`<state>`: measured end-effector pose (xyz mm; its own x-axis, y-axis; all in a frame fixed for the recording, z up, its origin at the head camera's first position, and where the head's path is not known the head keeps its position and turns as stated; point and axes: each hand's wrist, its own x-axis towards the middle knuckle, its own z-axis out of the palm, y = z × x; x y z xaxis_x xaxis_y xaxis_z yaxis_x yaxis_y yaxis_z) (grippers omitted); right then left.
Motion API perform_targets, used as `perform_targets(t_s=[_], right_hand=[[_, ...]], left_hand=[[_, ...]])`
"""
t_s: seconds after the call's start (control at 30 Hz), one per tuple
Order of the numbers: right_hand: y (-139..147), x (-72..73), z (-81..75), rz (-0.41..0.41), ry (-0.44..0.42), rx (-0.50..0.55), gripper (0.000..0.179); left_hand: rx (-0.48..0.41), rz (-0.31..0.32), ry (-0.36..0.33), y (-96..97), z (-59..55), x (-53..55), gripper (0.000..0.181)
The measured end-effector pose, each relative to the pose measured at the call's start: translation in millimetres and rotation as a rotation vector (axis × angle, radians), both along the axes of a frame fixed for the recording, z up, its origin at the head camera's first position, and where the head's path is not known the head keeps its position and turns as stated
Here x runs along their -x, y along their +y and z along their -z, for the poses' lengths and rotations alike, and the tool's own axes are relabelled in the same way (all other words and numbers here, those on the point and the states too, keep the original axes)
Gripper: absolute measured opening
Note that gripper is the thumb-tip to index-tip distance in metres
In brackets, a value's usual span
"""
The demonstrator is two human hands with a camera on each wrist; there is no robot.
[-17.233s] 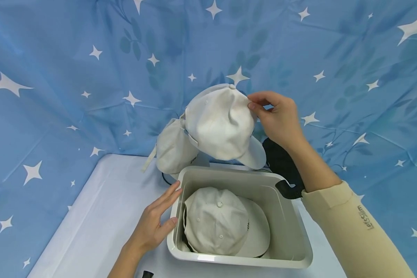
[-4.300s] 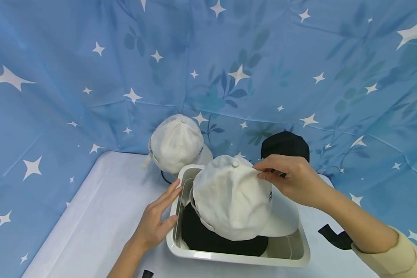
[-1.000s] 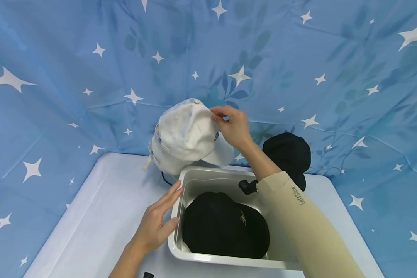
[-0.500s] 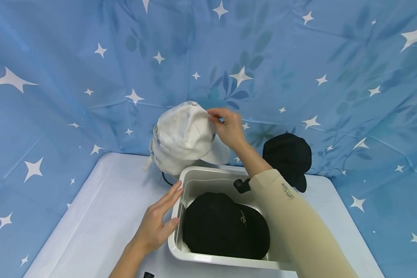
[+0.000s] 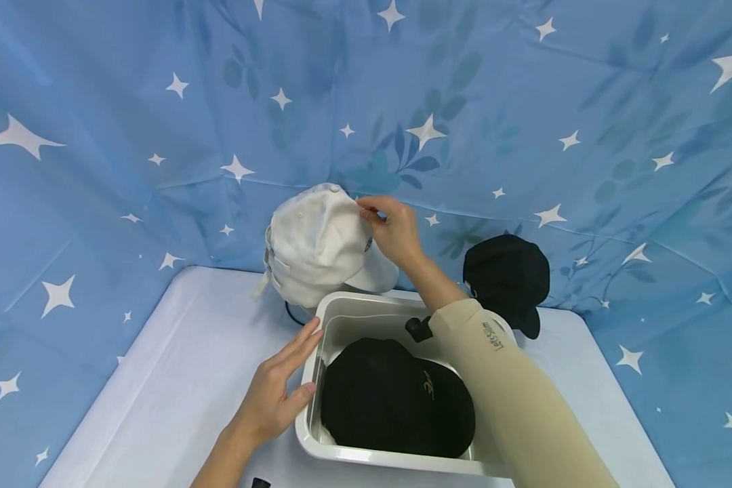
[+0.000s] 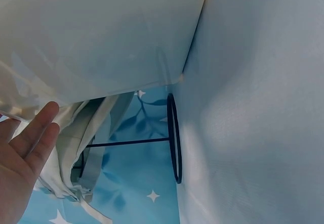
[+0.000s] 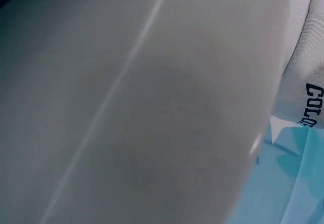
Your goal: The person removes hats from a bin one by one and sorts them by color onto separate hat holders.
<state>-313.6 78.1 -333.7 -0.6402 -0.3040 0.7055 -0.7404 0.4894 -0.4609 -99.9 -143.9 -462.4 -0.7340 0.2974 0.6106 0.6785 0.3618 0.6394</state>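
Observation:
My right hand (image 5: pixel 393 230) pinches the front of the crown of a white cap (image 5: pixel 314 227) with dark lettering, behind the bin. This cap sits low over another white cap (image 5: pixel 293 286), covering most of it. Straight fingers of my left hand (image 5: pixel 273 390) rest against the left rim of a pale grey plastic bin (image 5: pixel 308 434). Inside the bin lies a black cap (image 5: pixel 378 396) with a small gold emblem, brim to the right. The left wrist view shows white caps (image 6: pixel 68 155) on a thin black wire stand (image 6: pixel 174 138); the right wrist view shows mostly bin wall.
At the back right another black cap (image 5: pixel 506 278) hangs above the white table (image 5: pixel 152 379), brim pointing down. A blue star-patterned curtain (image 5: pixel 219 102) rises behind the table. My right sleeve (image 5: pixel 506 400) crosses over the right part of the bin.
Over the last second the pinched white cap has come down and slightly left onto the other white cap. About four seconds ago it was above the bin. The left hand has stayed put.

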Motion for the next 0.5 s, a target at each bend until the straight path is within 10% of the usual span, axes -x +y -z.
perform_targets(t_s=[0.5], right_hand=[[-7.6, -5.0, 11.5, -0.023, -0.02, -0.045, 0.02]], left_hand=[[-0.001, 0.002, 0.003, -0.2, -0.2, 0.6, 0.076]])
